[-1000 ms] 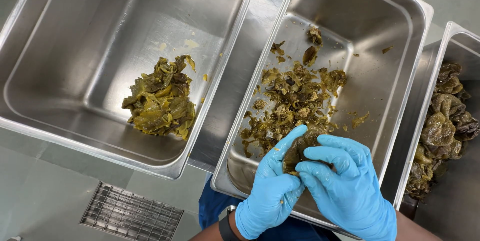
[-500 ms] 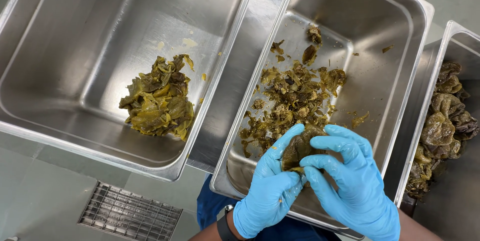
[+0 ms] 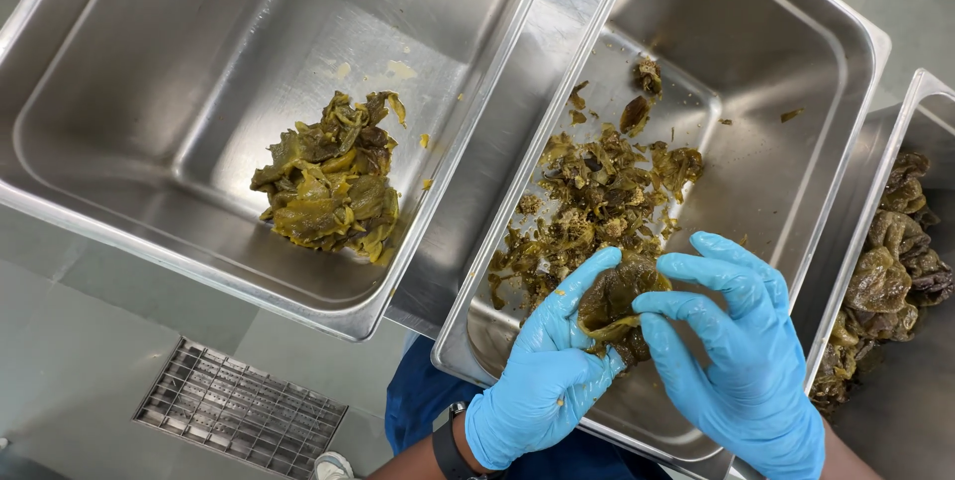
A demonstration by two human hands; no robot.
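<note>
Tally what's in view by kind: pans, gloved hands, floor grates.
Steel pans: 3, left, middle, right
Blue-gloved hands: 2, left hand, right hand, both on a dark roasted pepper
Floor grates: 1
Total: 6

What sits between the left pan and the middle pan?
In the head view, only a bare strip of steel counter lies between the left pan and the middle pan; no scraps show on it.

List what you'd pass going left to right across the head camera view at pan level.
Left pan with a heap of yellow-green peppers → middle pan with dark scraps → right pan with whole dark peppers.
</note>
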